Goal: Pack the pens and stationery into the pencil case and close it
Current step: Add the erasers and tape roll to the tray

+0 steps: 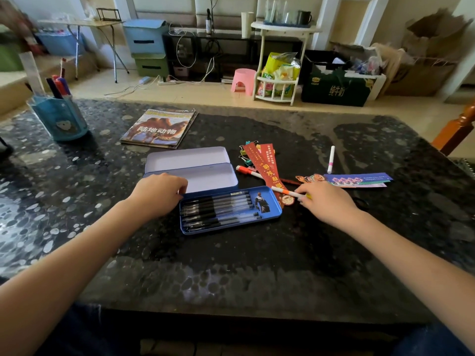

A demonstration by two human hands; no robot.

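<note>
The pencil case (191, 173) lies open near the middle of the table (257, 265), lid thrown back toward the far edge, and its blue tray (272, 201) sits just in front of it, nearer my edge, with a row of black pens (218, 210) already lying lengthwise in it. My left hand (156, 194) rests on the case's near left corner, fingers curled over the rim, steadying it. My right hand (326, 199) is down on the table just right of the tray, fingertips pinching the end of a white pen with an orange cap (262, 177) that lies across the red bookmarks (264, 165).

So I judge I'm midway through the packing: the black pens are in, the loose things are not. The next move calls for lifting this pen clear of the bookmarks without dragging them, then turning it to lie parallel with the others. Left out toward the right edge are a white marker (331, 159), the blue bookmarks (359, 179) and some binder clips (244, 156) tucked behind the red strips.
</note>
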